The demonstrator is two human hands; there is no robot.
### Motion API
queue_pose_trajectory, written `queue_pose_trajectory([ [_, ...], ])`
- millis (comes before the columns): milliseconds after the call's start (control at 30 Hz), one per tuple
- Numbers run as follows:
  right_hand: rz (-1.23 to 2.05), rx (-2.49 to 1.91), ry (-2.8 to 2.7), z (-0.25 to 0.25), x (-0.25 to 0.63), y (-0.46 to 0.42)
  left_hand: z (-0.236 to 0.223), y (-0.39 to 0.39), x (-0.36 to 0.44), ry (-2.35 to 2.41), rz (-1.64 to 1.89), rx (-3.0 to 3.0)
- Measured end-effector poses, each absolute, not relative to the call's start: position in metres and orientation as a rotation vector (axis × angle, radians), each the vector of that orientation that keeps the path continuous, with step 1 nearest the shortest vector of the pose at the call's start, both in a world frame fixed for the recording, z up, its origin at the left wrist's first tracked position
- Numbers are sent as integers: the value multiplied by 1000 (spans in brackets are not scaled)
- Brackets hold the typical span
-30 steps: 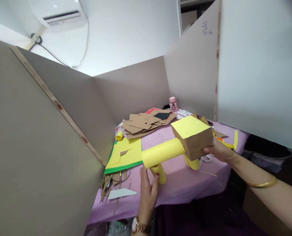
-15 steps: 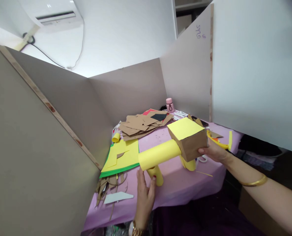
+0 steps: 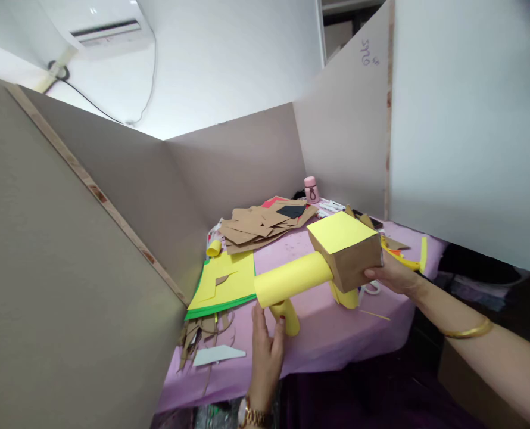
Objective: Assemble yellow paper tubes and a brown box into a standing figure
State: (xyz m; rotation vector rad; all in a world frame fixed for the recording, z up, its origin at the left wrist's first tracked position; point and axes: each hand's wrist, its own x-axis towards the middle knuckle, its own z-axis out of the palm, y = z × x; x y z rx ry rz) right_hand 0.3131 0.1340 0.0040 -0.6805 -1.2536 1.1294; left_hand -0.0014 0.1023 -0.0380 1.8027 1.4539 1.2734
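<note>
A paper-and-cardboard model is raised over the table in front of me. Its brown cardboard box (image 3: 353,263) has a yellow top, and a yellow paper tube (image 3: 294,279) joins it on the left. Two short yellow rolls hang below, one leg (image 3: 290,320) under the tube and another leg (image 3: 346,297) under the box. My right hand (image 3: 393,275) grips the box at its right side, thumb on the front face, other fingers hidden behind. Beneath the tube's left end, my left hand (image 3: 267,348) has fingers and thumb apart, fingertips close to the tube and thumb beside the leg.
Yellow and green sheets (image 3: 242,271) lie left on the pink-covered table (image 3: 309,351). Cardboard pieces (image 3: 251,229) are piled behind, with a pink bottle (image 3: 311,190) farther back. Cardboard scraps (image 3: 193,336) and a white piece (image 3: 219,356) lie front left. Scissors (image 3: 371,288) lie right. Grey panels (image 3: 238,161) surround the table.
The whole view has shifted slightly, so everything appears a little farther right. Both hands and the model keep nearly the same positions relative to one another.
</note>
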Motion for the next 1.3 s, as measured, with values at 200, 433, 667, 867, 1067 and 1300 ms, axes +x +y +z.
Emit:
queue_pose_trajectory([
  [200,1121,-679,-1272,3,314,133,-33,103,0,1425,1335,1854],
  [433,1125,-674,-1305,1,316,134,-27,101,1,1385,1345,1869],
  [667,1118,-687,-1303,-1,318,134,-28,102,2,1390,1358,1863],
  [867,1126,-684,-1299,-3,318,134,-30,103,1,1400,1362,1847],
  [1067,1140,-686,-1308,-3,319,134,-27,103,4,1358,1400,1855],
  [1300,1134,-692,-1311,-3,318,134,-23,103,5,1334,1399,1889],
])
